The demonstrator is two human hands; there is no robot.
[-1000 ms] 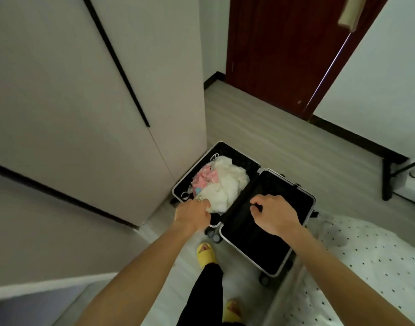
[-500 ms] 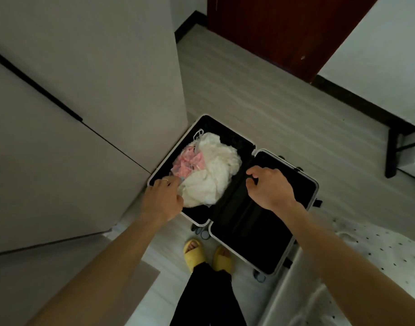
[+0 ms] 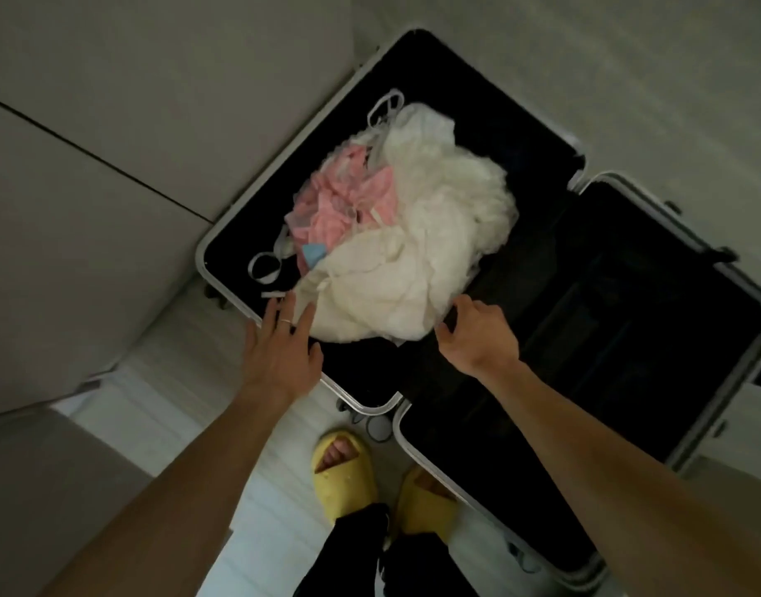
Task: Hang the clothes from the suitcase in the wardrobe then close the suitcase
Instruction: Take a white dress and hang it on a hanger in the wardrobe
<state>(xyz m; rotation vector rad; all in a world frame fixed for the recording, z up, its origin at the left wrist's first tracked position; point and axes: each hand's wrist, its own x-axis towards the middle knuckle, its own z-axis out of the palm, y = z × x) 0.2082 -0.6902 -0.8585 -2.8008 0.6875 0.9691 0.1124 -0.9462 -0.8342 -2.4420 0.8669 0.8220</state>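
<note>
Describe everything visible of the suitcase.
The suitcase lies open on the floor beside the wardrobe: two black-lined halves with silver, metal-looking rims, wheels at the near edge. The left half holds a pile of clothes; the right shows only lining. The left hand hovers over its near rim; the right hand is beside the pile.

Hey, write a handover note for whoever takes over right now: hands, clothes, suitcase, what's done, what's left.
Left hand: open, fingers spread at the near edge of the white garment.
Right hand: loosely curled beside it, gripping nothing.
Suitcase: open flat on the floor; pink garment and the white one piled in the half by the wardrobe, other half bare.
Done: suitcase opened. Left: hang the clothes, then close the suitcase.
</note>
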